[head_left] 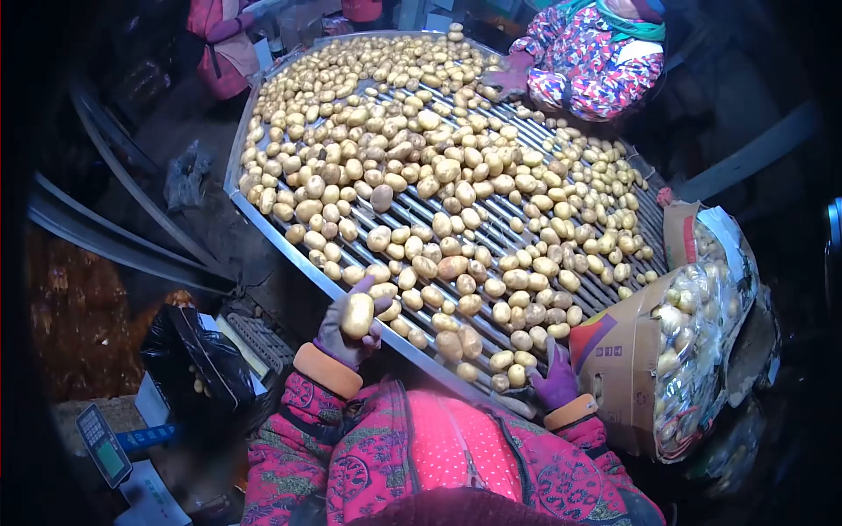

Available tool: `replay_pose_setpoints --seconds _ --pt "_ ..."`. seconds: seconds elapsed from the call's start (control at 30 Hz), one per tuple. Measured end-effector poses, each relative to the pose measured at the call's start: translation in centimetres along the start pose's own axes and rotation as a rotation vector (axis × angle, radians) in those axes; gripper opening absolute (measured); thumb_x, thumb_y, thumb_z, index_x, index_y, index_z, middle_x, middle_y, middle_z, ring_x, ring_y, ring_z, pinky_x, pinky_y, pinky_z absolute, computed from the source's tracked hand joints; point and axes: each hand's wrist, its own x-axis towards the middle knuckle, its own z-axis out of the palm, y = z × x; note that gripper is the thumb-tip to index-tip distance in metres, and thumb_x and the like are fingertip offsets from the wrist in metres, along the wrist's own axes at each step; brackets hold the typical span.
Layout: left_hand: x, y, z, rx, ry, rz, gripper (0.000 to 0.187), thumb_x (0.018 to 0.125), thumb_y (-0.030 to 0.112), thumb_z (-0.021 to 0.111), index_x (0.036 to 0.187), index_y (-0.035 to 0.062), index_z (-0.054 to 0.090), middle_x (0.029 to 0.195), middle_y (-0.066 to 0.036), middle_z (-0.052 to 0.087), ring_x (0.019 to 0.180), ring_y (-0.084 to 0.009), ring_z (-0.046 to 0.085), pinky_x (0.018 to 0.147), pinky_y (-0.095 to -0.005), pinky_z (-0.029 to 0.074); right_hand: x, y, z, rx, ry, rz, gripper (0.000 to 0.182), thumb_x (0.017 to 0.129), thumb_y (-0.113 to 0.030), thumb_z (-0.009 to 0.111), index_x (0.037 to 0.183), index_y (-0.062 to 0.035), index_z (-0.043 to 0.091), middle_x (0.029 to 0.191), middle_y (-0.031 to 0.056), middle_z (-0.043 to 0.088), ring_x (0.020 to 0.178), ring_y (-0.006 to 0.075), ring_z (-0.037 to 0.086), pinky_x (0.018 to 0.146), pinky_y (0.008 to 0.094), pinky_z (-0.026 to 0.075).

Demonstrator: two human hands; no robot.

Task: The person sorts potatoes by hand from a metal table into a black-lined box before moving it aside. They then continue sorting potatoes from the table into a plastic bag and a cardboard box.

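Note:
My left hand (331, 342), in a purple glove with an orange cuff, is closed around a pale yellow potato (358, 316) and holds it over the near left edge of a slatted metal sorting table (412, 209). At the table's near edge, my right hand (556, 384), also in a purple glove, has its fingers apart and nothing visible in them. Close to its fingertips lie several small potatoes (517, 361). Many more potatoes (386, 145) of varied size spread across the metal bars; a few look browner.
A cardboard box (614, 355) full of potatoes under clear plastic stands right of my right hand. Across the table, a co-worker's gloved hand (507, 81) touches potatoes. Another person (224, 44) stands at far left. A digital scale display (103, 445) and black plastic bag (206, 351) are lower left.

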Motion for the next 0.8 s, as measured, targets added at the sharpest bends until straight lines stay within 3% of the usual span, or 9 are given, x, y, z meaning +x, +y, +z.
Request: replay_pose_setpoints --seconds 0.03,0.07,0.17,0.2,0.3,0.43,0.47,0.63,0.8 --pt "-0.3 -0.4 0.1 0.047 -0.025 0.072 0.067 0.088 0.033 0.064 0.145 0.0177 0.032 0.109 -0.014 0.059 0.080 -0.0239 0.063 0.061 -0.0315 0.055 0.5 -0.7 -0.2 -0.008 -0.035 0.028 0.088 0.075 -0.038 0.072 0.146 -0.0089 0.030 0.134 0.0252 0.044 0.123 0.0411 0.046 0.101 0.0479 0.040" --pt "-0.4 -0.4 -0.2 0.043 -0.017 0.074 0.067 0.088 0.033 0.064 0.145 0.0177 0.032 0.109 -0.014 0.059 0.080 -0.0239 0.063 0.061 -0.0315 0.055 1.1 -1.2 0.3 -0.008 -0.044 0.027 0.088 0.075 -0.038 0.072 0.146 -0.0089 0.030 0.134 0.0252 0.044 0.123 0.0411 0.046 0.101 0.0479 0.040" --pt "-1.6 -0.3 -1.6 0.214 0.054 0.321 0.069 0.076 0.012 0.076 0.135 0.0117 0.040 0.105 -0.017 0.059 0.086 -0.0270 0.063 0.072 -0.0387 0.057 3.4 -2.5 2.6 -0.066 0.105 -0.138 0.088 0.074 -0.038 0.073 0.147 -0.0126 0.029 0.134 0.0241 0.042 0.120 0.0415 0.047 0.096 0.0480 0.044" --pt "-2.6 0.0 -2.6 0.284 0.139 0.363 0.064 0.077 0.015 0.076 0.132 0.0107 0.042 0.102 -0.016 0.059 0.084 -0.0271 0.062 0.070 -0.0388 0.056 4.3 -4.7 1.5 -0.002 0.096 -0.211 0.085 0.074 -0.035 0.072 0.146 -0.0138 0.031 0.130 0.0244 0.044 0.116 0.0419 0.049 0.092 0.0491 0.046" --pt "-6.8 1.3 -5.6 0.310 0.219 0.421 0.060 0.076 0.018 0.075 0.128 0.0136 0.045 0.097 -0.014 0.059 0.077 -0.0246 0.060 0.065 -0.0372 0.054 6.7 -6.8 2.0 -0.016 0.029 -0.097 0.077 0.076 -0.029 0.071 0.143 -0.0106 0.036 0.122 0.0251 0.050 0.114 0.0412 0.050 0.093 0.0476 0.045" --pt "-13.2 0.8 -11.2 0.321 0.424 0.508 0.050 0.083 0.029 0.068 0.127 0.0174 0.047 0.093 -0.011 0.057 0.069 -0.0223 0.058 0.055 -0.0335 0.050 9.1 -8.2 3.3 -0.046 -0.035 -0.205 0.076 0.080 -0.031 0.067 0.143 -0.0053 0.036 0.135 0.0265 0.046 0.125 0.0411 0.045 0.105 0.0457 0.037" --pt "-14.6 0.6 -12.2 0.295 0.427 0.533 0.050 0.083 0.030 0.067 0.127 0.0177 0.047 0.093 -0.010 0.057 0.068 -0.0222 0.058 0.055 -0.0332 0.049 10.0 -7.2 4.8 -0.128 0.096 -0.338 0.076 0.078 -0.033 0.069 0.142 -0.0057 0.036 0.130 0.0236 0.048 0.112 0.0403 0.054 0.091 0.0460 0.047" --pt "-14.8 -0.1 -8.7 0.253 0.531 0.600 0.048 0.087 0.042 0.059 0.123 0.0114 0.051 0.084 -0.009 0.060 0.059 -0.0202 0.057 0.050 -0.0316 0.046 10.9 -9.5 3.7 -0.007 -0.063 -0.250 0.077 0.080 -0.028 0.070 0.144 -0.0056 0.033 0.133 0.0240 0.047 0.119 0.0392 0.051 0.097 0.0451 0.044" --pt "-17.3 0.0 -9.0 0.330 0.648 0.537 0.048 0.090 0.051 0.054 0.113 0.0094 0.058 0.076 -0.009 0.060 0.053 -0.0196 0.055 0.046 -0.0305 0.044 10.9 -8.3 4.2 0.012 -0.044 -0.370 0.074 0.081 -0.024 0.068 0.144 -0.0034 0.035 0.134 0.0248 0.045 0.126 0.0378 0.045 0.105 0.0430 0.038"
